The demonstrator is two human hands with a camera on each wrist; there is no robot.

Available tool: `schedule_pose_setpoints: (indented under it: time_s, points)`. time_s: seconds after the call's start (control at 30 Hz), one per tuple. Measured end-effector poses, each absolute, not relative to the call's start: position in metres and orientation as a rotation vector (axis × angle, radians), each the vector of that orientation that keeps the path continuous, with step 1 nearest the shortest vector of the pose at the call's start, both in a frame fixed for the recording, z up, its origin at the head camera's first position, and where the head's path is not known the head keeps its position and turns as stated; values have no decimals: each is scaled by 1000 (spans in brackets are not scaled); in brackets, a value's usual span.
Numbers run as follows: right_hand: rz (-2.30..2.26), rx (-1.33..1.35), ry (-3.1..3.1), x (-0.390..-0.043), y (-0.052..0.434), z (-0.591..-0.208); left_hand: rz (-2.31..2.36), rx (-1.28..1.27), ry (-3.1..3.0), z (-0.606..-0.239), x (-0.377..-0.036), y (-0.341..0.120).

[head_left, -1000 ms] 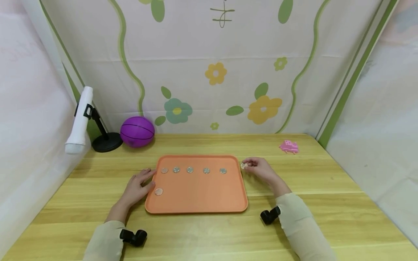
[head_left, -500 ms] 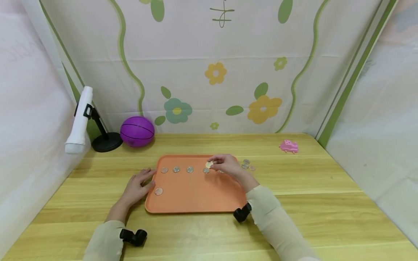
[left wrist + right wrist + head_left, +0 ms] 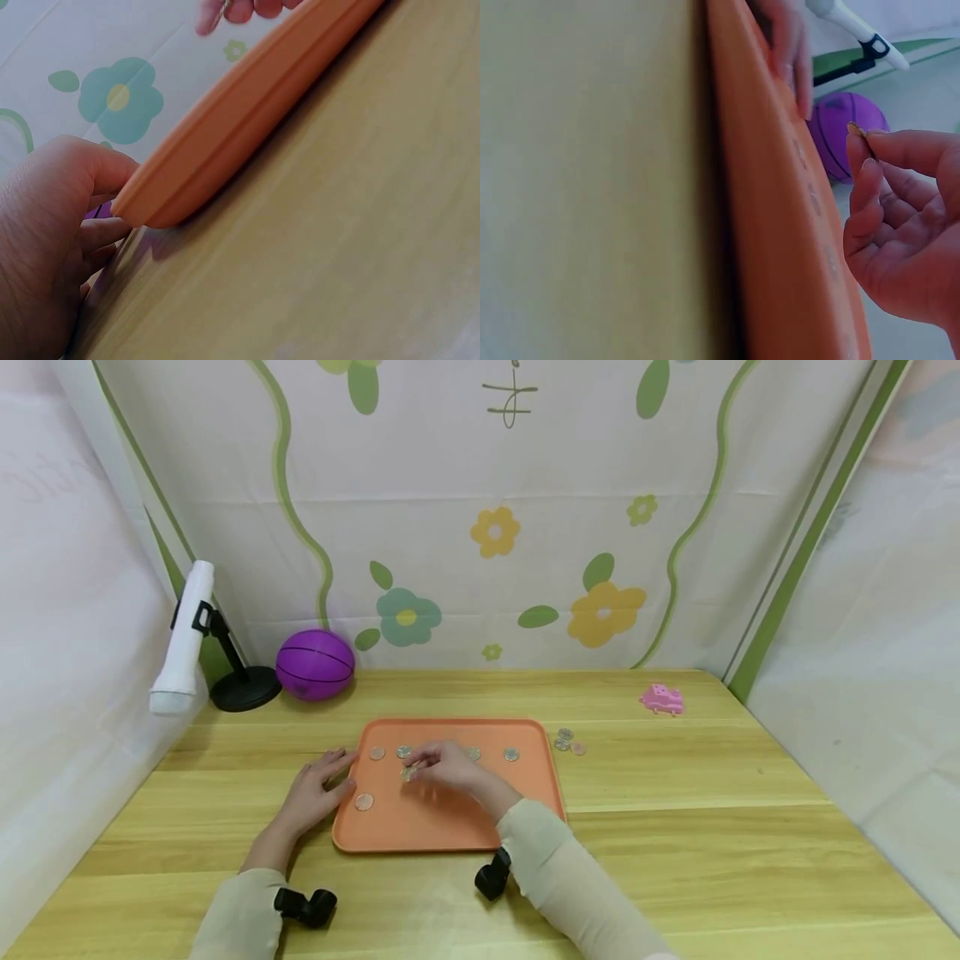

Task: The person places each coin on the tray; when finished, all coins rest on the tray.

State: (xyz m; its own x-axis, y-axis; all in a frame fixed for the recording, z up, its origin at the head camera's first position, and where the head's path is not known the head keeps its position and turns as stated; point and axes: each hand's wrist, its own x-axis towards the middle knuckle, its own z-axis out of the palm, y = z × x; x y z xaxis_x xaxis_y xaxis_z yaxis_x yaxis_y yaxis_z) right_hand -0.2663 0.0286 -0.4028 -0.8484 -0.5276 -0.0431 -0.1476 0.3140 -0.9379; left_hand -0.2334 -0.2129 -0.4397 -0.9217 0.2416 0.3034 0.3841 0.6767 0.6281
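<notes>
Where the left wall meets the table, a white tube lamp (image 3: 182, 639) tilts on a black arm over a round black base, and a glossy purple ball (image 3: 315, 663) with dark seams sits just right of it against the far wall. Table (image 3: 712, 827) is pale wood, long straight grain.

Left hand (image 3: 313, 792) lies at the left rim of the tray (image 3: 450, 818), fingers relaxed and slightly spread, tips touching the rim; the left wrist view shows the thumb (image 3: 105, 169) against the rounded corner. Tray is smooth matte orange plastic, rectangular, rounded corners, raised lip.

On the tray, flat round metal coins: a coppery one (image 3: 364, 802) near the left edge, and a far row running rightward (image 3: 377, 752), (image 3: 403, 752), partly hidden behind the hand, ending with a silvery one (image 3: 512, 754).

Right hand (image 3: 448, 766) hangs over the tray's left-middle, fingers curled, thumb and forefinger pinching a small yellowish coin (image 3: 408, 772); the right wrist view shows it edge-on at the fingertips (image 3: 855, 129). Whether it touches the tray cannot be told.

Right of the tray, three loose coins (image 3: 567, 742) lie clustered on the wood. Farther right, a small pink toy (image 3: 663, 699), blocky shape, near the far edge.
</notes>
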Motion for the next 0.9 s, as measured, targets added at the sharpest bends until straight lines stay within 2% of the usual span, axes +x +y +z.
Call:
schedule_pose_setpoints:
  time_s: [0.27, 0.9]
  points:
    - [-1587, -536, 2177, -262, 14, -422, -1071, -501, -2710, -440, -234, -213]
    - [-1333, -733, 2487, -252, 6, -422, -1049, -495, -2702, -441, -234, -213]
